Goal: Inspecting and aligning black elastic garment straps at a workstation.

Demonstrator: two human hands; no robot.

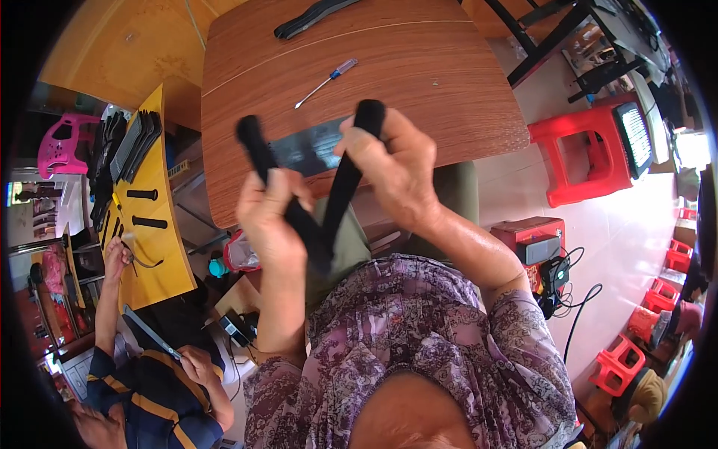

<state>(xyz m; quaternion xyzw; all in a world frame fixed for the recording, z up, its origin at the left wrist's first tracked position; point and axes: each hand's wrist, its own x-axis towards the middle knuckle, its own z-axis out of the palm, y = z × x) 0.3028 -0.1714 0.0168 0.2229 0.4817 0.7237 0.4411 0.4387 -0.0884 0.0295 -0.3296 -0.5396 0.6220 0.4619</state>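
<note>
A black fabric strap hangs in a V between my hands, its low bend above my lap. My left hand is closed round one side of it, with a rounded end sticking up past the fingers. Around the other side, close to its upper end, my right hand is closed with the thumb pressed on it. Behind the strap, a shiny dark grey sheet lies at the near edge of the brown table. A screwdriver with a blue and clear handle lies beyond it.
Another black strap lies at the table's far edge. To the left, a person in a striped shirt sits by a yellow table bearing several black straps. A red stool stands right, above a red box with cables.
</note>
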